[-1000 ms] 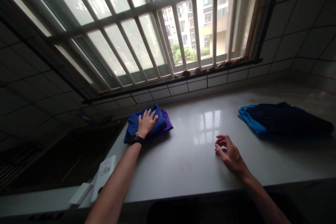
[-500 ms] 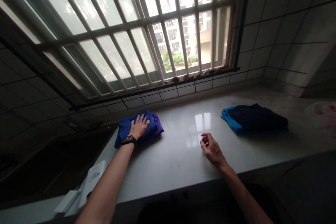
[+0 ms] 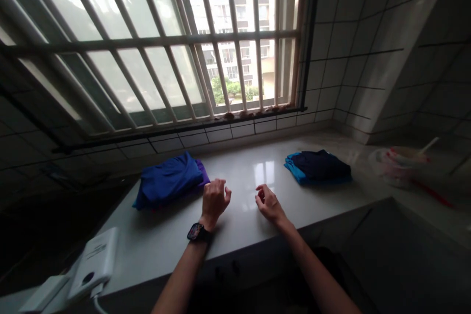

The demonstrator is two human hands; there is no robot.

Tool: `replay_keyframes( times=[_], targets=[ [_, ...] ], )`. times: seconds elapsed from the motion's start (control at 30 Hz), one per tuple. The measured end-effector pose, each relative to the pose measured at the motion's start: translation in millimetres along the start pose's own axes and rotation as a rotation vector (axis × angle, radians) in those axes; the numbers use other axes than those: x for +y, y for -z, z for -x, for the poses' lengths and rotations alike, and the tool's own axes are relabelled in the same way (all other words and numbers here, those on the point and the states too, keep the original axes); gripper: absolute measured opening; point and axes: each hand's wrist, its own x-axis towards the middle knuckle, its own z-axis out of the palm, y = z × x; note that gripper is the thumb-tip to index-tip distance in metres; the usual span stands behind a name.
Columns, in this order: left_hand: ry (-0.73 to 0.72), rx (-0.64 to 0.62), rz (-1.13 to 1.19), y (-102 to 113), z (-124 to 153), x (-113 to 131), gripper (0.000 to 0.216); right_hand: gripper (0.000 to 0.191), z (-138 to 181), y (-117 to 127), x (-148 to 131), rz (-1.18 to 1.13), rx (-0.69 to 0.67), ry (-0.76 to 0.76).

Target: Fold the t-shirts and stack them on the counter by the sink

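My left hand [image 3: 215, 201], wearing a black-strapped smartwatch [image 3: 198, 232], rests curled on the pale stone countertop [image 3: 239, 235] and holds nothing. It is just right of a folded blue garment [image 3: 167, 181], which lies on a purple garment [image 3: 201, 171] that shows only at its edge. My right hand [image 3: 270, 204] is loosely curled and empty, a short way to the right of my left hand. Farther right, a folded navy garment [image 3: 318, 167] lies on a teal one [image 3: 294, 169].
A barred window [image 3: 154, 44] and tiled wall stand behind the countertop. A white power bank [image 3: 93, 260] with a cable and a white plug [image 3: 44, 294] lies at the near left. A plastic-wrapped bowl with a spoon [image 3: 403, 164] stands at the far right. Darkness fills the lower left.
My left hand has lifted off the blue garment and moved right, closing its fingers. My right hand has moved slightly left. The view has tilted and swung, bringing the bowl and power bank into sight.
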Motion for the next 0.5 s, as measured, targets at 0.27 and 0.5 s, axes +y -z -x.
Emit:
replay_keyframes(
  times=[0.27, 0.5],
  targets=[
    [-0.027, 0.043, 0.117, -11, 13, -3, 0.019, 0.014, 1, 2, -1, 0.087, -0.036, -0.015],
    [-0.013, -0.028, 0.186, -10, 14, -2, 0.022, 0.013, -30, 35, -24, 0.278, -0.428, -0.125]
  ],
)
